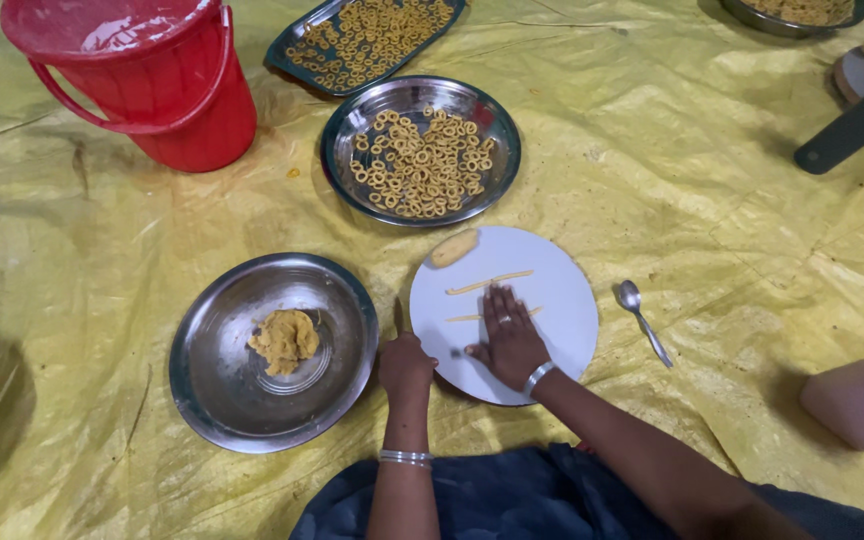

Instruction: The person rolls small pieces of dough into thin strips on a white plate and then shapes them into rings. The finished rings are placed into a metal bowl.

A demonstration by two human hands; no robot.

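Right hand: fingers straight and close together, palm flat down on the white round board. Fingertips sit on a thin dough strip; the strip pokes out on both sides of the fingers. Nothing gripped, just pressed flat. Ring on one finger, metal bangle at the wrist.

Left hand: curled into a loose fist at the board's near-left edge, knuckles up. Can't tell if anything is inside the fist or if it touches the board rim. Bangles on that wrist too.

On the board, just far of the right fingertips: a second, longer dough strip, lying free, slightly tilted. At the board's far-left rim: a short thick dough lump.

Left of the board, near the left hand: steel bowl with a mound of dough in the middle.

Right of the board: steel spoon on the yellow sheet, not touching the board.

Farther out: round steel plate filled with small dough rings, beyond it a rectangular tray with more rings. Far left: red bucket with handle down. Top right edge: another steel dish, partly cut off. Near right edge: pinkish block, partly out of view.
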